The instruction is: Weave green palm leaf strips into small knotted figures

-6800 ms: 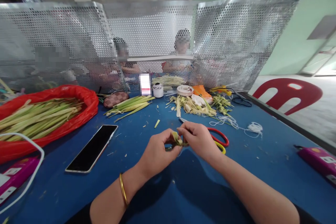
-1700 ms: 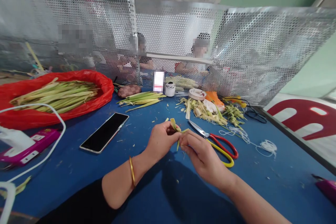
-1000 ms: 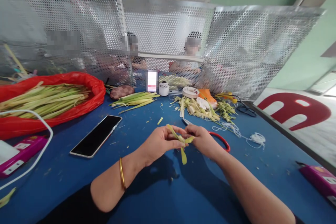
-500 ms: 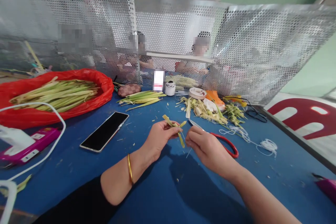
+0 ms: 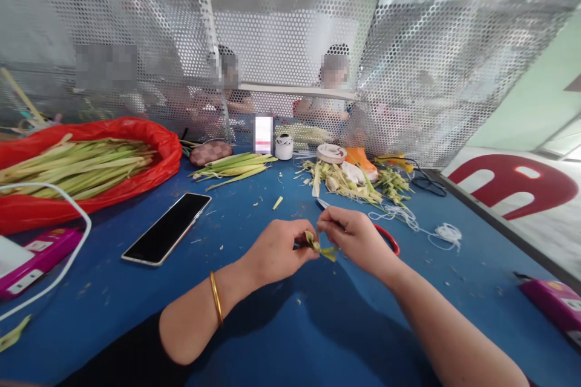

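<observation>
My left hand (image 5: 284, 251) pinches a small folded piece of green-yellow leaf (image 5: 312, 242) between thumb and fingers. One strip end of it points right, toward my other hand. Close by on the right, my right hand (image 5: 358, 236) is closed in a pinch, its fingertips almost touching the leaf piece. The fine white thread seen at these fingertips earlier is too thin to make out now. Red-handled scissors (image 5: 389, 239) lie on the table beneath and behind my right hand, which hides their middle. A short leaf scrap (image 5: 277, 202) lies just beyond my left hand.
A red bag (image 5: 170, 160) of long leaves stands left, near a phone (image 5: 167, 230) and purple power strip (image 5: 40, 260). Leaves (image 5: 240, 164), a white jar (image 5: 284, 148), tape roll (image 5: 331, 153), trimmings (image 5: 340, 180) and white string (image 5: 447, 233) lie ahead, before a perforated metal screen (image 5: 290, 30).
My left hand has turned the leaf piece, so its spread strips are now mostly covered by fingers. My right hand has risen slightly beside it. The whole view has shifted a little.
</observation>
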A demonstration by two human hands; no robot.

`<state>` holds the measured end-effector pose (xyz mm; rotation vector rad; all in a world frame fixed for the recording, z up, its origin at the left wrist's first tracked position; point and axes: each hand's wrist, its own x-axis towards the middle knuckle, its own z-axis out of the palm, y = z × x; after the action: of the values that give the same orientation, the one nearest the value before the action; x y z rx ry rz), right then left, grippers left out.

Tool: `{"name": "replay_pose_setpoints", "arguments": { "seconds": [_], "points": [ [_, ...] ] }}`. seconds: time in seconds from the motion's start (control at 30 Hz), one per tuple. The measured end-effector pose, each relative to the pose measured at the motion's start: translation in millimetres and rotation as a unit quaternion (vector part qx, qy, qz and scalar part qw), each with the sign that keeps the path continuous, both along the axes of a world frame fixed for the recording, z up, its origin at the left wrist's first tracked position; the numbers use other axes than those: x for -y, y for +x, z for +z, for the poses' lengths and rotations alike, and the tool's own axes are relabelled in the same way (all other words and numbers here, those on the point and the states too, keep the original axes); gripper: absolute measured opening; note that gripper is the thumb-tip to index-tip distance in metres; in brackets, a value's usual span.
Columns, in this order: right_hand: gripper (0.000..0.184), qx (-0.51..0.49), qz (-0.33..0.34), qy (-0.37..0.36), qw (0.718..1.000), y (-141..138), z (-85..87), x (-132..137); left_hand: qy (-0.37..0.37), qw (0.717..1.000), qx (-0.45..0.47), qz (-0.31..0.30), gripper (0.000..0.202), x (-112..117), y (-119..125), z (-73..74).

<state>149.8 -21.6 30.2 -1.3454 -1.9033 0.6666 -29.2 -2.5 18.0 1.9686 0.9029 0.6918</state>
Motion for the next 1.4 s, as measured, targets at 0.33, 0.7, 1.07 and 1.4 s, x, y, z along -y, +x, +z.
{"name": "replay_pose_setpoints", "arguments": {
  "seconds": [0.33,0.7,1.07,1.4],
  "points": [
    [0.017,-0.027,0.010,-0.060,0.998,6.7,-11.3,-9.1,-0.131,0.972,0.193,0.019,0.014,-9.8,-1.9,6.3],
    [0.023,0.187,0.037,0.177,0.966,-16.0,-8.6,12.6,-0.079,0.963,0.189,0.176,0.012,-15.2,1.6,-9.0],
    [0.020,0.145,0.006,0.154,0.977,-6.3,-2.6,7.0,-0.036,0.999,0.014,0.017,0.007,-3.6,-1.8,0.9],
    [0.022,-0.059,0.034,-0.086,0.994,1.6,-7.1,-3.4,-0.240,0.938,0.248,0.019,0.019,-10.9,-3.0,6.4]
  ]
}}
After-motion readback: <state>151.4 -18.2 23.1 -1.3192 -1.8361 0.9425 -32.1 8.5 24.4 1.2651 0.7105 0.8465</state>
